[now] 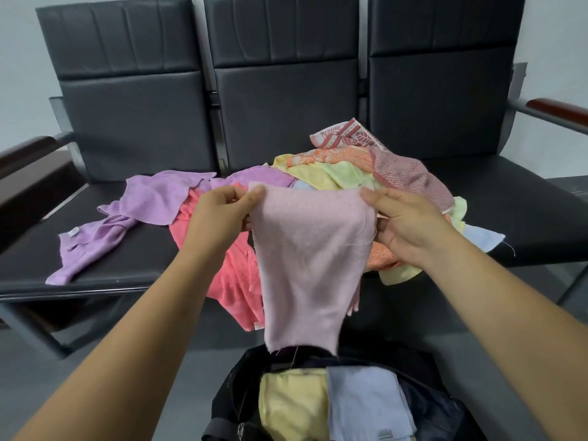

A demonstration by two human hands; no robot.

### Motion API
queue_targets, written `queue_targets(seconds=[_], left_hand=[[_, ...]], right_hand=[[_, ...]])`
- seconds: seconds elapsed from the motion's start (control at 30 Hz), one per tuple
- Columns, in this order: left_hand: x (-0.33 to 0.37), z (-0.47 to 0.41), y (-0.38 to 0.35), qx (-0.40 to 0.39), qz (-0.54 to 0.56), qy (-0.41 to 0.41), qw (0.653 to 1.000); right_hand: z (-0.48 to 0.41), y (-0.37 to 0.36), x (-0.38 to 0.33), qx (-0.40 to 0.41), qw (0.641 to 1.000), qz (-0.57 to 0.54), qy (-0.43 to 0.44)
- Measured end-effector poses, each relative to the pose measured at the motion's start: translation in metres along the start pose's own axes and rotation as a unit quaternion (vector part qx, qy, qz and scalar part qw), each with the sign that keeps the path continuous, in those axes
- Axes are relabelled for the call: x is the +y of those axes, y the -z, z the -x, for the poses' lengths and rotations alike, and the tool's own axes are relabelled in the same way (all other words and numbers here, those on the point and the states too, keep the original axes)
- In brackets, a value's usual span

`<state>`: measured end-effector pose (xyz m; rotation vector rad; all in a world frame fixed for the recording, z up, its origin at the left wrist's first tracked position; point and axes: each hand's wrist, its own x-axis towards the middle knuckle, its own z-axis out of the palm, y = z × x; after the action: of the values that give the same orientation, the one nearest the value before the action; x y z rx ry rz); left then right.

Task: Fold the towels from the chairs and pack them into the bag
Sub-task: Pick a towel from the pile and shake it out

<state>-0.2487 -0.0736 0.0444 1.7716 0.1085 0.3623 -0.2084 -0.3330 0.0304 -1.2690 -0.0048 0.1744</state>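
In hand: pale pink towel (313,259), pinched at its two top corners, left hand (219,214) on one and right hand (410,224) on the other. Hands apart by the towel's width. Hanging full length, unfolded, in front of the seat edge, frayed lower hem just above the bag (235,393).

Progress, as a judgement: early to middle.
- Packed: folded yellow towel (292,405) and folded pale blue towel (366,402), side by side in the open dark bag on the floor (159,361).
- Not yet folded: the one in hand.
- Left on the chairs (95,259): lilac towel (149,198) spread at left, coral towel (235,275) draped over the seat front, mixed heap (366,167) of yellow, green, orange and red-patterned pieces at right. Count not possible; layers hidden.

Edges and room: seat front edge directly behind the hanging towel. Armrests (556,109) well apart at both ends. Bare seat at far left and far right, likely enough for laying a towel flat. Bag mouth mostly taken up by the two folded towels.
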Motion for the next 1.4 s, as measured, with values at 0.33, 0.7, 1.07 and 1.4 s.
queue_targets(seconds=[0.33,0.7,1.07,1.4], left_hand=[[0.002,0.002,0.007,-0.071,-0.02,-0.055,0.996],[-0.005,-0.006,0.004,-0.044,0.014,0.029,0.999],[0.002,0.0,0.007,-0.027,-0.205,-0.077,0.975],[-0.001,-0.001,0.006,-0.045,-0.051,0.002,0.998]], right_hand=[[0.001,0.007,-0.006,-0.055,0.998,-0.026,0.009],[0.005,0.002,-0.008,-0.01,0.997,-0.058,-0.041],[0.002,0.01,-0.005,-0.04,0.997,0.065,-0.012],[0.005,0.003,-0.004,0.021,1.0,0.013,0.016]])
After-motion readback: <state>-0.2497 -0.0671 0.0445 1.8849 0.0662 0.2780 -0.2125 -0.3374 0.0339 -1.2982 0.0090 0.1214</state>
